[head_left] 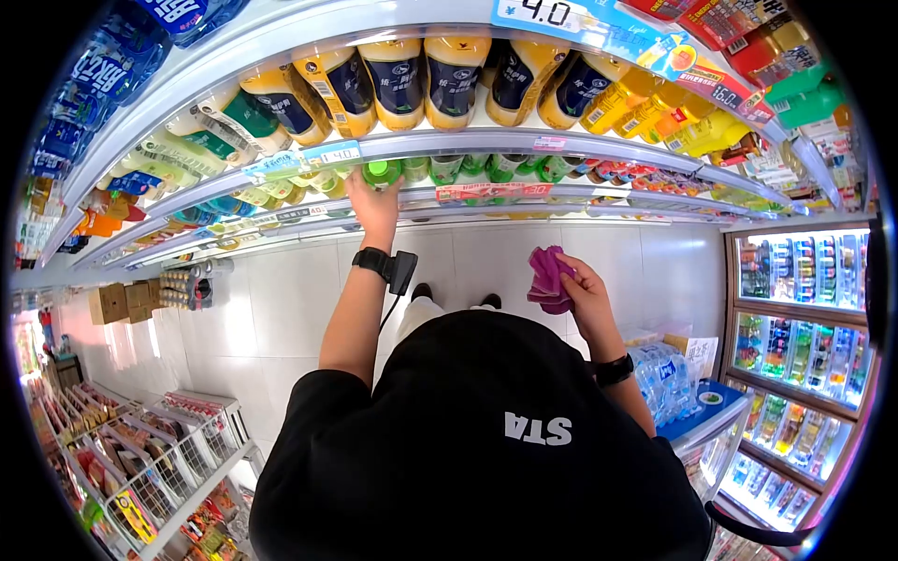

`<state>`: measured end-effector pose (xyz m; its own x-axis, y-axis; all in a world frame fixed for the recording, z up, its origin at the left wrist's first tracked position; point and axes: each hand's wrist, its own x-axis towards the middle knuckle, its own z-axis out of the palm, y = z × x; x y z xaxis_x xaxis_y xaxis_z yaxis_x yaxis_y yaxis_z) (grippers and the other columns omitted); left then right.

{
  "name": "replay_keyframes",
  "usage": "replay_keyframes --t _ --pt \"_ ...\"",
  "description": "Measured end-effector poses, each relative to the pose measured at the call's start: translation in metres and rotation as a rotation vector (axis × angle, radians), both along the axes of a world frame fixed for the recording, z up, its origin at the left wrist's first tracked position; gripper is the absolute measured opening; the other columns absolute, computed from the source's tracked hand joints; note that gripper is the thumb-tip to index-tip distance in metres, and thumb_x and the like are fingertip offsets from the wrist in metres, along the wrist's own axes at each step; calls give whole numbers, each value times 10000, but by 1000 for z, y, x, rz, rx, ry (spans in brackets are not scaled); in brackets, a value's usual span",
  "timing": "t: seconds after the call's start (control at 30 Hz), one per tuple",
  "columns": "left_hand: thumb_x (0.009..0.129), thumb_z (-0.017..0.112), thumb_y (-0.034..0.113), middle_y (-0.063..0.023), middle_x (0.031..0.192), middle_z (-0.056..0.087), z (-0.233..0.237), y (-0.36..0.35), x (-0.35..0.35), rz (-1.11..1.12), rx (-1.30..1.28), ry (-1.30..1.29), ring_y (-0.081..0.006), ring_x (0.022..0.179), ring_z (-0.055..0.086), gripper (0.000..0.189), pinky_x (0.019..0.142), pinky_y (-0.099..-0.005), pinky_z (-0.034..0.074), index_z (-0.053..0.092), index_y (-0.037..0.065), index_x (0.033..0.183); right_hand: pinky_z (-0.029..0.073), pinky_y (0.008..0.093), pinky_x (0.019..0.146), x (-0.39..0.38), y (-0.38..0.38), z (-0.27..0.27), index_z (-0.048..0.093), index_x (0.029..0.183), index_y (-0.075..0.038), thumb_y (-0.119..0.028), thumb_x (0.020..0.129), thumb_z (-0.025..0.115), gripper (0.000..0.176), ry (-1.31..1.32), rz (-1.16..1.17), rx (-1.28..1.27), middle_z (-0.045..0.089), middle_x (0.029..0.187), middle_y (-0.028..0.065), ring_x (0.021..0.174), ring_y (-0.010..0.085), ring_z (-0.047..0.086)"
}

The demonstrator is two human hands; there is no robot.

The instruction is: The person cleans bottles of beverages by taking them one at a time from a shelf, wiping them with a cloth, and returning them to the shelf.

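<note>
My left hand (374,205) is wrapped round a green-capped bottle (383,173) at the front of a lower shelf. Only the bottle's top shows; the rest is hidden by the hand and the shelf edge. Beside it on the same shelf stand more green bottles (506,167). Away from the shelf, above the floor, my right hand (586,285) grips a crumpled purple cloth (548,279). Both wrists wear black bands, and a small black box is attached at the left one.
Above the hands, a shelf carries orange drink bottles (456,82) with dark labels. Price strips (524,192) line the shelf edges. Lower left is a wire rack (154,458) of packets. At right are packed water bottles (662,379) and a glass-door fridge (800,337). Cardboard boxes (109,304) sit left.
</note>
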<state>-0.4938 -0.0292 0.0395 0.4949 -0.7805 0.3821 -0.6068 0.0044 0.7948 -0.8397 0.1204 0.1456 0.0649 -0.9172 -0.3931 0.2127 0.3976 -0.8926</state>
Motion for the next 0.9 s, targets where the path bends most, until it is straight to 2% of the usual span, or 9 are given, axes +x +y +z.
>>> replay_keyframes --t 0.2,0.3,0.47,0.57,0.63,0.77,0.87,0.9 --pt "659 886 244 -222 1082 573 -4 -6 -7 90 77 -94 -389 1058 538 754 906 -440 459 495 -82 1216 490 224 800 -22 -11 -6 571 1304 -25 9 979 484 339 107 72 -35 672 1021 43 882 87 616" --pt "725 838 249 -265 1091 527 8 -9 -15 124 143 -250 -442 1010 549 651 829 -476 481 436 -72 1124 489 224 795 -31 -13 -6 571 1306 -25 -4 978 499 337 113 93 -51 671 1002 36 867 78 609" --pt "764 805 274 -255 1094 466 21 -13 -21 231 125 -313 -439 956 563 571 795 -476 489 469 -77 1063 492 229 796 -44 -12 -11 573 1302 -25 -5 978 496 334 113 73 -59 670 1006 35 872 81 610" --pt "778 784 266 -258 1050 487 15 -16 -17 185 121 -277 -441 943 559 500 793 -480 486 497 -74 1006 493 231 799 -46 -12 -7 574 1301 -27 -2 975 496 336 112 62 -61 667 1020 36 878 84 611" --pt "797 751 243 -258 1001 511 13 -18 -16 130 -61 -426 -441 908 559 436 774 -484 479 508 -76 968 494 232 802 -46 -14 -6 575 1300 -28 -1 974 497 337 105 45 -60 665 1031 38 884 87 613" --pt "818 720 212 -244 961 524 15 -13 -15 134 17 -335 -425 921 528 398 801 -468 454 487 -75 968 502 236 804 -48 -12 -12 575 1301 -33 -4 972 498 339 105 57 -62 665 1056 44 903 93 620" --pt "840 709 205 -200 888 549 26 -12 -20 40 -90 -362 -375 837 553 319 743 -445 461 523 -37 933 503 236 788 -44 -12 -13 575 1301 -34 -6 973 499 338 100 47 -58 665 1045 43 892 93 619" --pt "847 696 215 -184 842 563 31 -12 -22 -89 25 -290 -375 805 568 287 726 -451 467 535 -20 888 503 235 777 -42 -11 -14 576 1301 -34 -6 973 499 338 91 30 -57 665 1031 40 877 91 616"
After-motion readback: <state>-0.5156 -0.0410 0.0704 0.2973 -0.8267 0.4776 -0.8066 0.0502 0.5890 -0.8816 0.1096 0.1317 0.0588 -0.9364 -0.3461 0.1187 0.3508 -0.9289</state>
